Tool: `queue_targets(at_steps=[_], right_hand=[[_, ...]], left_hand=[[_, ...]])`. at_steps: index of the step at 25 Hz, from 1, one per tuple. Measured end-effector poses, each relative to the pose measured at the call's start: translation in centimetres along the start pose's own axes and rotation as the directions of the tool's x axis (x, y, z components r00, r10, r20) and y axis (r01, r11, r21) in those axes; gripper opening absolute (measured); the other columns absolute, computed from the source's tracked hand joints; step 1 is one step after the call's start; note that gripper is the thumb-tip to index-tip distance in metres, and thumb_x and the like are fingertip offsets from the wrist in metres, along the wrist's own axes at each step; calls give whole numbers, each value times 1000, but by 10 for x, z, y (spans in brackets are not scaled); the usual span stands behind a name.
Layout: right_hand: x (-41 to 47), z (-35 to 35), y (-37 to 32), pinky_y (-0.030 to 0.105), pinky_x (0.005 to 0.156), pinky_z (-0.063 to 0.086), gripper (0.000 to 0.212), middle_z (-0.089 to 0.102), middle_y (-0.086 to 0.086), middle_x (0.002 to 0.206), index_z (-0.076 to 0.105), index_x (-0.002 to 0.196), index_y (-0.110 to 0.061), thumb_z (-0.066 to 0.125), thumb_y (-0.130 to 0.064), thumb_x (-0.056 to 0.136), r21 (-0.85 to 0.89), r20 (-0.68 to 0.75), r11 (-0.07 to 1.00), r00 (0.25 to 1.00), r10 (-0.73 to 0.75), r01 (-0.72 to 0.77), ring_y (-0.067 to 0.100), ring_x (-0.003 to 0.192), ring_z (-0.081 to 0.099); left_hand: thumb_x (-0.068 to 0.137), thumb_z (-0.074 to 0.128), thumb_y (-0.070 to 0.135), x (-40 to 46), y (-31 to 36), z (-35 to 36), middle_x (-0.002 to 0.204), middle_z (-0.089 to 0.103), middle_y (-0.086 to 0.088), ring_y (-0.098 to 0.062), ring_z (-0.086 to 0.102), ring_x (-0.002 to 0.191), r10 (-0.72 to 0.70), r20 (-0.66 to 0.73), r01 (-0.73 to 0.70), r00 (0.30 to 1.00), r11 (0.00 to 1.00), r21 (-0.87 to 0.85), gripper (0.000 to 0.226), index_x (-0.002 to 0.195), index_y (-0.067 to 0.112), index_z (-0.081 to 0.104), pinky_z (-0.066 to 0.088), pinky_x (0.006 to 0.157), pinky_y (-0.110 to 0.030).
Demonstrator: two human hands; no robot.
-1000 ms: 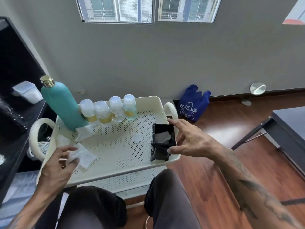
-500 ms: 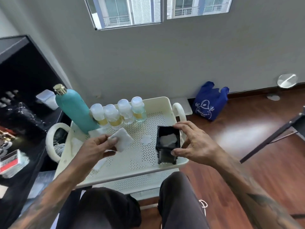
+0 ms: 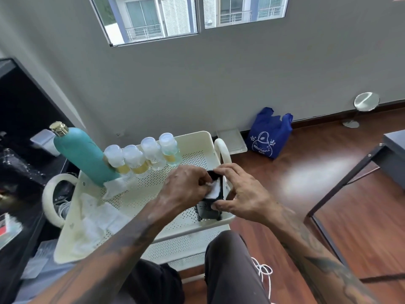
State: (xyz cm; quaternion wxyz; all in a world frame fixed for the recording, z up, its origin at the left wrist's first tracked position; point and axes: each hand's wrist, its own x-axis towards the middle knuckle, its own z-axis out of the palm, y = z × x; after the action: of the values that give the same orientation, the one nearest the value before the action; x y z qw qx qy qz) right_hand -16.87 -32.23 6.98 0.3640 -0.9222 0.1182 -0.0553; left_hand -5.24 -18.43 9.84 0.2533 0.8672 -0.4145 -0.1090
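Over black box [image 3: 208, 210]: left hand [image 3: 186, 187] pinches white pad [image 3: 214, 189]; right hand [image 3: 238, 194] grips box.

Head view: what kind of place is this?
Probably a room in a home, set up for skincare or cosmetics: a cream perforated trolley carrying a teal bottle and small clear bottles, and a blue reusable bag on a wooden floor.

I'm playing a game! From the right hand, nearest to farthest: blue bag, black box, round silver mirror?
1. black box, held in the right hand.
2. blue bag, on the floor behind.
3. round silver mirror, farther right by the wall.
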Motion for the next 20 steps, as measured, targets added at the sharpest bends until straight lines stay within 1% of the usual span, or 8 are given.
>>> queue_targets(at_steps=[3, 8, 11, 12, 14, 16, 18, 20], right_hand=[[-1, -1, 0, 21, 88, 41, 77, 34, -25, 135, 40, 139, -33, 77, -39, 72, -3, 13, 1000, 1000, -3, 3, -1, 90, 51], [-3, -1, 0, 26, 92, 46, 78, 33, -22, 139, 38, 141, -30, 76, -40, 73, -1, 9, 1000, 1000, -8, 8, 0, 91, 51], [-2, 0, 1, 24, 89, 46, 77, 34, -24, 137, 40, 139, -33, 77, -40, 72, 0, 4, 1000, 1000, -7, 7, 0, 89, 59], [-2, 0, 1, 22, 85, 46, 77, 33, -26, 137, 40, 138, -35, 77, -40, 71, -1, 1, 1000, 1000, 0, 0, 0, 82, 62], [-2, 1, 2, 17, 79, 43, 77, 33, -27, 136, 40, 137, -36, 78, -41, 70, -11, 6, 1000, 1000, 12, -12, -1, 75, 63], [-1, 1, 2, 13, 78, 41, 77, 33, -26, 138, 41, 137, -35, 78, -39, 69, -25, 15, 1000, 1000, 16, -15, -3, 79, 60], [-2, 0, 0, 17, 80, 46, 78, 33, -25, 138, 41, 138, -35, 78, -39, 69, -28, 20, 999, 999, 25, -24, -2, 78, 62], [-3, -1, -5, 27, 81, 52, 78, 33, -27, 136, 40, 137, -36, 78, -40, 69, -32, 30, 999, 999, 42, -41, 1, 71, 66]], left_hand=[[83, 65, 20, 5, 3, -2, 92, 76, -3, -20, 67, 79, 86, 63, -97, 994, 977, 189, 26, 107, 23, 75, 54, 71, -31], [77, 32, 42, -24, 4, -29, 118, 66, 7, -15, 62, 102, 147, 101, -158, 984, 981, 112, 60, 125, 24, 65, 51, 92, -36], [69, 36, 41, -28, 17, -29, 137, 57, 12, -14, 54, 122, 105, 395, -209, 912, 951, 229, 67, 132, 29, 58, 46, 104, -36], [72, 42, 37, -22, 23, -25, 130, 62, 9, -17, 59, 116, 45, 487, -212, 872, 932, 293, 60, 128, 28, 59, 51, 98, -39], [79, 51, 33, -1, 28, -15, 83, 75, 10, -15, 70, 78, -109, 605, -178, 789, 901, 395, 42, 117, 21, 63, 57, 69, -35], [84, 53, 31, 12, 27, -8, 49, 65, 10, -8, 63, 49, -249, 670, -135, 699, 874, 466, 34, 113, 17, 65, 48, 50, -25], [88, 52, 33, 17, 25, -6, 69, 69, 5, -8, 62, 47, -289, 698, -147, 655, 858, 493, 36, 118, 16, 64, 45, 49, -24], [89, 52, 25, 15, 21, -13, 87, 68, 0, -11, 62, 53, -224, 699, -184, 679, 870, 457, 37, 125, 19, 60, 44, 48, -24]])
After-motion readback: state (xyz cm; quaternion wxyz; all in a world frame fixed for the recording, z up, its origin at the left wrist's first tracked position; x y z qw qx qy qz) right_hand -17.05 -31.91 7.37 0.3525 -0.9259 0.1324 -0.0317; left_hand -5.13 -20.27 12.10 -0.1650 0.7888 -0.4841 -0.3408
